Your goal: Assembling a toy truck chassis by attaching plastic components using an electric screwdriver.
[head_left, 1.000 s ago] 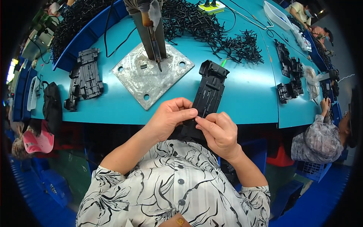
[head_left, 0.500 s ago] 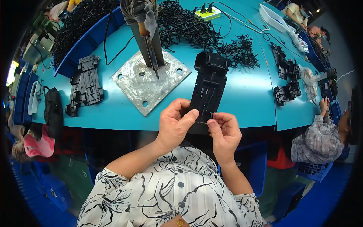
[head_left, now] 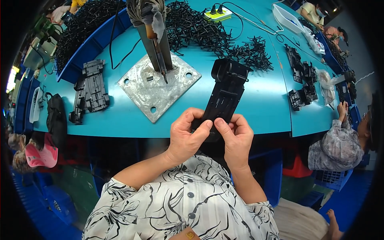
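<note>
A long black plastic toy-car chassis (head_left: 225, 96) is held between my two hands, its far end tilted up over the table's front edge. My left hand (head_left: 187, 134) grips its near left side, thumb on top. On the near right, my right hand (head_left: 235, 138) also closes on it, thumb pressed on the face and fingers curled behind. The near end is partly hidden by my hands. Left of the chassis, a soldering iron (head_left: 161, 60) hangs tip down on a stand with a square metal base plate (head_left: 138, 96).
Similar black chassis (head_left: 95, 86) lie at the left, more black parts (head_left: 304, 96) at the right. A heap of small black parts (head_left: 200, 30) spreads behind, near a power strip (head_left: 218, 15). A blue bin (head_left: 90, 46) stands far left. A co-worker (head_left: 336, 144) sits at the right.
The chassis has tilted, its far end swinging right. My right thumb has moved left onto its face, closer to my left thumb. A person's leg and foot now show at the lower right.
</note>
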Motion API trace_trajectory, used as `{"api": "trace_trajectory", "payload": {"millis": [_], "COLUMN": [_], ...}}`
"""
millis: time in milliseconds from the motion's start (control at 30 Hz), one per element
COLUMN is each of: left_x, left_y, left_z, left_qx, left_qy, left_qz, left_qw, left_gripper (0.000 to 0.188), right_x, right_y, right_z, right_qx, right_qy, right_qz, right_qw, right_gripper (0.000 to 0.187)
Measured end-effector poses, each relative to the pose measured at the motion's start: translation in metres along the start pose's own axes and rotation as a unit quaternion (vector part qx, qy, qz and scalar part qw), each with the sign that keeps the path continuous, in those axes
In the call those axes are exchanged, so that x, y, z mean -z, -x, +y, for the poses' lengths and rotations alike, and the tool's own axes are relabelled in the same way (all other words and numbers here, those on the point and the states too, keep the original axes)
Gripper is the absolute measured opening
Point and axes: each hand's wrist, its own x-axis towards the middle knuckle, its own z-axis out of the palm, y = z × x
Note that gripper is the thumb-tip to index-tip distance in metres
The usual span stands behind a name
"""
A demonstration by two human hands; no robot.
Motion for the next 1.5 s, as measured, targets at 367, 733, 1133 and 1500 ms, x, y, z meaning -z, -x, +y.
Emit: {"api": "trace_trajectory", "payload": {"millis": [367,733,1133,1500], "left_x": [0.004,0.002,0.002,0.003], "left_y": [0.000,-0.007,-0.014,-0.013], "left_z": [0.011,0.025,0.032,0.020], "left_qx": [0.018,0.117,0.218,0.081], "left_qy": [0.078,0.105,0.169,0.076], "left_qz": [-0.020,-0.023,-0.035,0.038], "left_qw": [0.997,0.987,0.961,0.993], "left_gripper": [0.009,0.010,0.008,0.006], "right_x": [0.003,-0.004,0.004,-0.004], "right_y": [-0.001,0.005,0.005,0.015], "right_z": [-0.013,-0.020,-0.015,-0.016], "right_qx": [-0.055,0.069,0.110,0.052], "right_qy": [-0.049,0.043,0.108,-0.087], "right_qz": [-0.046,-0.013,-0.035,-0.016], "right_qw": [0.996,0.997,0.987,0.995], "right_gripper": [0.017,0.026,0.030,0.027]}}
